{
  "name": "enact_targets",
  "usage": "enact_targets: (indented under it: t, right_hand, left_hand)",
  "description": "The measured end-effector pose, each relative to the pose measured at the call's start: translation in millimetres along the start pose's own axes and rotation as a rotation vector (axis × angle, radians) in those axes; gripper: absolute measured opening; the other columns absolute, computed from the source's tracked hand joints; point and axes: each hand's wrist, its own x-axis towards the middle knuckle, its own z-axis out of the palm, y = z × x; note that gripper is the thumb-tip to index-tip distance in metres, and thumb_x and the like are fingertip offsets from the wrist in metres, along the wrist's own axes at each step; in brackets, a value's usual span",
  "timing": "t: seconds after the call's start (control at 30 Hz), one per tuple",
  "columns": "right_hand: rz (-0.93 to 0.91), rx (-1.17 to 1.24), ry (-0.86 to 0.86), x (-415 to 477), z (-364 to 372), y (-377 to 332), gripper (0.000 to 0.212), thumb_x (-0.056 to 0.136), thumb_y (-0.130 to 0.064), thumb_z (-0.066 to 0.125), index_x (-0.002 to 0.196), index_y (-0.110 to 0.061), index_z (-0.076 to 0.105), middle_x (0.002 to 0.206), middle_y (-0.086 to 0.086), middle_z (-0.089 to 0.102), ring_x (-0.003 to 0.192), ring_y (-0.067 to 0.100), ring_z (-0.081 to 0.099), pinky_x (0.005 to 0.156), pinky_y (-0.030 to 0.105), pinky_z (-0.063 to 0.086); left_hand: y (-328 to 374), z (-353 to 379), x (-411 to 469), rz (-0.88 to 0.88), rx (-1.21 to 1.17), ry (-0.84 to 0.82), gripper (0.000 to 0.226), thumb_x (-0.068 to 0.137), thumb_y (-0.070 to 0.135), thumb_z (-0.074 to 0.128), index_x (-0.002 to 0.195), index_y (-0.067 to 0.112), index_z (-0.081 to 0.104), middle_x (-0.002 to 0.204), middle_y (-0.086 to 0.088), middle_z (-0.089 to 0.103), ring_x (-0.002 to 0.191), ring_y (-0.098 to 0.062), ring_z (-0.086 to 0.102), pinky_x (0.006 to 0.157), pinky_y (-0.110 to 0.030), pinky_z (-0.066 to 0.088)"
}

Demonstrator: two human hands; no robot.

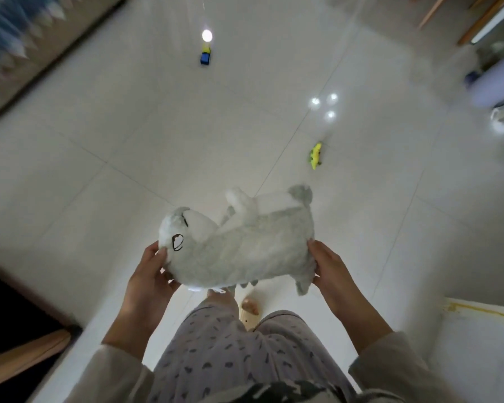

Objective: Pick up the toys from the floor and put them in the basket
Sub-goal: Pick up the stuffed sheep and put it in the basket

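While both hands grip it, the plush [239, 242] hangs in the air above the floor [128, 135], level with the person's knees. The left hand [152, 274] is curled around the head end, thumb pressed beside the stitched eye, fingers under the chin; the right hand [330, 271] is closed on the tail end, thumb on top and fingers hidden beneath. The plush lies sideways between them, long and soft, pale grey on the back with a white face and belly, one white paw sticking up and a darker grey foot at the far right end; small grey points hang from its lower edge. Ahead, the floor is pale glossy tile, wide and open, with bright lamp reflections. A blue and yellow car [205, 55] sits far off toward the floor's far edge, and a yellow-green toy [315, 156] lies nearer, right of the middle, well apart from the car. A dark skirting and blurred drapery [15, 39] bound the floor on the left; wooden legs [474, 21] and blurred clutter bound it at the far right corner. Dark furniture [18, 330] stands close by at the near left, and a white object with a yellowed rim [483, 312] at the near right. A slippered foot [249, 311] shows below the plush.
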Motion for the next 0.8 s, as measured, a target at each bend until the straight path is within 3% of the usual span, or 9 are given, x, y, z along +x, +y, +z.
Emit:
enact_targets:
  t: [0.1,0.2,0.27,0.43,0.57,0.8]
  right_hand:
    - [0.030,-0.009,0.019,36.1,4.7,-22.9,0.017,0.095,-0.023,0.048,0.091,-0.016,0.063,0.109,0.019,0.065,0.090,0.031,0.065,0.076,0.042,0.055]
    - [0.063,-0.036,0.044,65.1,9.1,-51.3,0.019,0.095,-0.019,0.051,0.110,-0.010,0.059,0.094,0.004,0.067,0.081,0.018,0.066,0.062,0.028,0.054]
    - [0.054,0.000,0.071,79.2,10.9,-75.0,0.020,0.094,-0.026,0.050,0.104,-0.015,0.065,0.093,0.006,0.071,0.081,0.022,0.070,0.057,0.029,0.056]
    - [-0.013,0.063,0.134,114.1,15.1,-137.6,0.029,0.095,-0.028,0.046,0.110,-0.011,0.063,0.100,0.012,0.070,0.087,0.028,0.069,0.063,0.035,0.054]
    - [-0.060,0.123,0.250,142.6,16.1,-183.0,0.020,0.093,-0.034,0.049,0.092,-0.021,0.064,0.086,0.000,0.069,0.077,0.018,0.066,0.065,0.033,0.053]
    - [-0.068,0.140,0.287,217.6,10.9,-262.6,0.020,0.092,-0.034,0.049,0.086,-0.022,0.064,0.084,-0.002,0.067,0.075,0.016,0.063,0.070,0.034,0.053]
  left_hand:
    - [22.0,18.5,37.0,-0.020,0.015,0.004,0.022,0.094,0.022,0.044,0.089,0.026,0.065,0.075,0.011,0.073,0.073,-0.013,0.061,0.068,-0.030,0.052]
    - [58.2,42.2,78.4,-0.048,0.087,-0.025,0.019,0.094,0.020,0.046,0.091,0.024,0.064,0.078,0.008,0.073,0.073,-0.016,0.060,0.069,-0.032,0.050]
    - [85.3,59.8,105.4,-0.063,0.144,-0.047,0.018,0.094,0.020,0.046,0.092,0.024,0.063,0.086,0.003,0.069,0.075,-0.019,0.058,0.073,-0.035,0.049]
    - [151.8,109.3,168.8,-0.054,0.308,-0.167,0.014,0.094,0.023,0.047,0.096,0.025,0.061,0.097,-0.002,0.065,0.081,-0.021,0.058,0.075,-0.034,0.047]
    - [192.8,151.8,210.7,-0.046,0.385,-0.235,0.013,0.093,0.024,0.049,0.097,0.025,0.061,0.101,-0.003,0.063,0.085,-0.024,0.054,0.075,-0.033,0.048]
    - [235.0,220.6,289.6,-0.041,0.376,-0.215,0.014,0.094,0.023,0.047,0.094,0.026,0.060,0.097,0.000,0.065,0.078,-0.020,0.059,0.071,-0.032,0.050]
